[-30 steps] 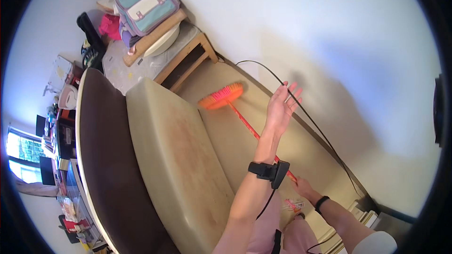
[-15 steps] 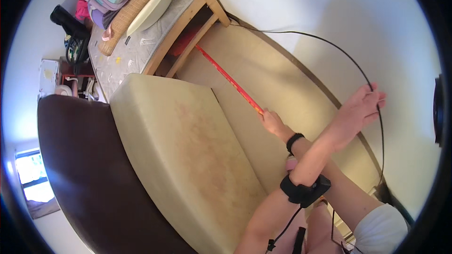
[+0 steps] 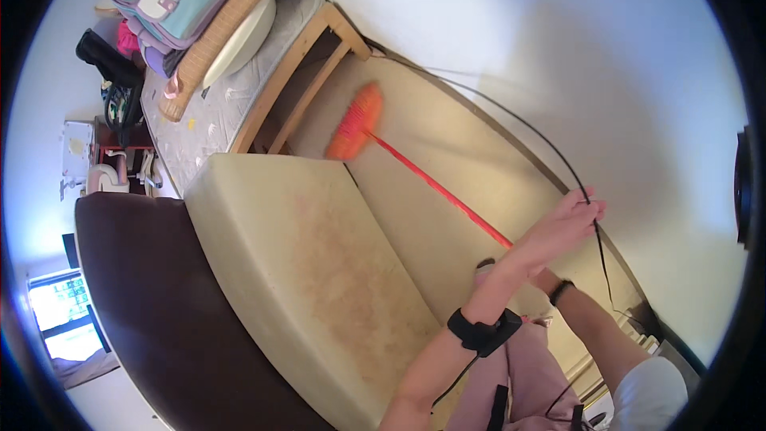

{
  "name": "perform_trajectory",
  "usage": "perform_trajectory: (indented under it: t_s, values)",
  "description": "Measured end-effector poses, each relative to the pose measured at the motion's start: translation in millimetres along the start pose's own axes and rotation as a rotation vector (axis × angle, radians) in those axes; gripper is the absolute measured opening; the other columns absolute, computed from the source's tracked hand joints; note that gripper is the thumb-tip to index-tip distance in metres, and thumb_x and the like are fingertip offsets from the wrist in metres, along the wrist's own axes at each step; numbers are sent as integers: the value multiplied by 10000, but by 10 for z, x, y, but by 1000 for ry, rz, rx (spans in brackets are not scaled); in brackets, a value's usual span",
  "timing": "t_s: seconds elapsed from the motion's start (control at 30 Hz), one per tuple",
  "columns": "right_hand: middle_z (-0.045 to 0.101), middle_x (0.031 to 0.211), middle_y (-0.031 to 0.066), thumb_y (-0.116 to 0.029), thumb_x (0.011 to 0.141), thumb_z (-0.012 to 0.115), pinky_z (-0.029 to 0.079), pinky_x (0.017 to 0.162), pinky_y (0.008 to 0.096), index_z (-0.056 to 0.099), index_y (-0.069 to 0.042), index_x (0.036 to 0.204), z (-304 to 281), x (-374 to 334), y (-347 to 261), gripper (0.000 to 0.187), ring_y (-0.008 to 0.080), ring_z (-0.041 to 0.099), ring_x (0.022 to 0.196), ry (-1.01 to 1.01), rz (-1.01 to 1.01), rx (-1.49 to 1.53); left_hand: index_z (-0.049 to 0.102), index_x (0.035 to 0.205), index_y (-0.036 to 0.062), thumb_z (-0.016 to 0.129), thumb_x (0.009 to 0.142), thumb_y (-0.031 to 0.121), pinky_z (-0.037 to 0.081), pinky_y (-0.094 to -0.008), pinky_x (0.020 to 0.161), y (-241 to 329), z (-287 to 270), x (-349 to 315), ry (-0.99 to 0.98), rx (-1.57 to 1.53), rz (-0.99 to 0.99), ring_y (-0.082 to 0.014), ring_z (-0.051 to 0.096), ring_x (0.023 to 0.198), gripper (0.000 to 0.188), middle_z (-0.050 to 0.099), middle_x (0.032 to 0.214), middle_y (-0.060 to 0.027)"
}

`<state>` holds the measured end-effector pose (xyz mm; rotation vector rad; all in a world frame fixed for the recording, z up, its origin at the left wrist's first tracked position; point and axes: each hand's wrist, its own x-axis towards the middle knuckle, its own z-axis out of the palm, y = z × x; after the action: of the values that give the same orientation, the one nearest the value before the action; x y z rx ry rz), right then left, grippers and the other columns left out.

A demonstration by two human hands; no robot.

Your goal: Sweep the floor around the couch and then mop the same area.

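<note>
My left hand (image 3: pixel 558 231) reaches across to the right with its fingers closed around a black cable (image 3: pixel 531 126), which loops along the white wall. Below it, my right hand (image 3: pixel 544 279) is mostly hidden behind my left wrist, at the upper end of the broom's red handle, which it grips. The broom (image 3: pixel 447 196) slants away over the floor. Its orange-red bristle head (image 3: pixel 356 124) lies just outside the wooden bed frame, beyond the far corner of the pale cushion; the bristles are slightly blurred.
A stained cream sofa cushion (image 3: pixel 319 271) and a dark brown backrest (image 3: pixel 159 295) fill the left. The wooden bed frame (image 3: pixel 275 92) holds a mattress, a rolled mat (image 3: pixel 219 32), a white basin (image 3: pixel 247 44) and a teal bag (image 3: pixel 179 0). A wall (image 3: pixel 622 72) bounds the right.
The broom head has come out from under the bed frame onto the open floor, drawn back toward me. Both hands have moved lower; the left has brought the cable inward from the right.
</note>
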<state>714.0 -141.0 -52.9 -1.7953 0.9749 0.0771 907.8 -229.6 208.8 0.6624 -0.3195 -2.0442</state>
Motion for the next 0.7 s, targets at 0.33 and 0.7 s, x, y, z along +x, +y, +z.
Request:
perform_trajectory:
  t_s: [0.33, 0.7]
  values:
    - [529, 557, 188, -211, 748, 458, 433, 490, 428, 427, 11, 835, -1260, -3345, 137, 240, 360, 533, 531, -173, 648, -587, 91, 1251, 29, 393, 840, 167, 348, -286, 874, -19, 344, 349, 152, -147, 64, -195, 410, 1032, 528, 388, 1139, -136]
    - [505, 511, 176, -229, 706, 505, 429, 456, 400, 460, -8, 730, -1744, -3047, -180, 227, 354, 513, 491, -62, 422, -371, 157, 1231, 43, 397, 841, 200, 355, -303, 861, 197, 340, 454, 211, -162, 89, -198, 417, 1025, 484, 393, 1134, -117]
